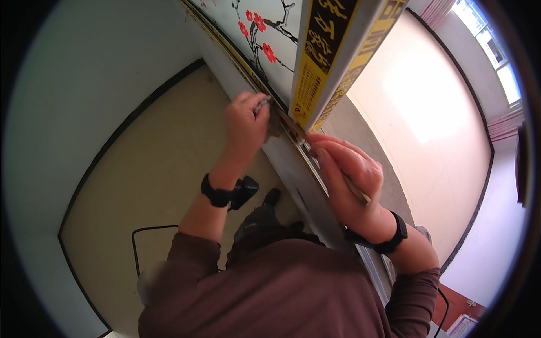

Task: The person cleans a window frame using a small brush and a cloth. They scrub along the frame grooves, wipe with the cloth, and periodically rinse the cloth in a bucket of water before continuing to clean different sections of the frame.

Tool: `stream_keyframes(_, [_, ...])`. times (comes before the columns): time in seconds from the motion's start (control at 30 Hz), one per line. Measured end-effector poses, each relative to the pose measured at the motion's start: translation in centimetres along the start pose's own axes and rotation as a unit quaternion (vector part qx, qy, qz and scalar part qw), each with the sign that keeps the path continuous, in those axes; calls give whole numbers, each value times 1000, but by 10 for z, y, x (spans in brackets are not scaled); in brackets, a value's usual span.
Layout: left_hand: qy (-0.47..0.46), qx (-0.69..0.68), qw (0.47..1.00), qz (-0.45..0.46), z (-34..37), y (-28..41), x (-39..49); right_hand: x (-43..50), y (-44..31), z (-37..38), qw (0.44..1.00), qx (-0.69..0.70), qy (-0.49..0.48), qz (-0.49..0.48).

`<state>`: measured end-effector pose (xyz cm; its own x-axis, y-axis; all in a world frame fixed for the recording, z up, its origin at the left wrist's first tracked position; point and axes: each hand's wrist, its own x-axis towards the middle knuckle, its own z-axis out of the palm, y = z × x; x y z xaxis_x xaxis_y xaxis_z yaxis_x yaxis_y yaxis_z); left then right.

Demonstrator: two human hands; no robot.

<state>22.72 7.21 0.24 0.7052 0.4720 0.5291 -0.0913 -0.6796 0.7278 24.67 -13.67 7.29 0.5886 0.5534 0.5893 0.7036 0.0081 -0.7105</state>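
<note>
My left hand (248,120) pinches a crumpled grey rag (264,103), part of which hangs below the fingers. It is beside the track edge of a metal door or window frame (236,72). My right hand (348,173) grips a slender tool with a pale handle (357,190). The tool's thin brownish end (289,120) points toward the rag, along the frame; its exact kind cannot be told. Just beyond both hands stands an upright metal profile (321,63) with yellow and black printed film. Behind it, a glass panel (270,25) bears red blossoms on black branches.
A pale wall (105,76) with dark skirting bounds the tan floor (139,169) at left. On the right are a glossy floor (427,84), a window (490,50) and pink curtains (507,124). A black cable (135,249) runs at lower left.
</note>
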Motion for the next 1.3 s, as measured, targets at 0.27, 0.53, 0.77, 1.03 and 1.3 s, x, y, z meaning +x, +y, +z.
stream_keyframes(0.27, [-60, 81, 994, 45, -2, -7, 10, -7, 2, 5, 991, 45, 4, 124])
stream_keyframes(0.53, [-99, 108, 987, 62, 1, 3, 5, 1, 5, -5, 995, 55, 6, 84])
stream_keyframes(0.77, [-111, 78, 990, 45, 5, -8, -4, 10, -1, -16, 981, 20, -88, 173])
stream_keyframes(1.03, [-87, 62, 993, 42, 6, -11, -6, 26, 6, -12, 983, 13, -95, 158])
stream_keyframes(1.3, [-92, 10, 996, 3, 9, -5, -9, 22, -3, -25, 979, -3, -107, 176])
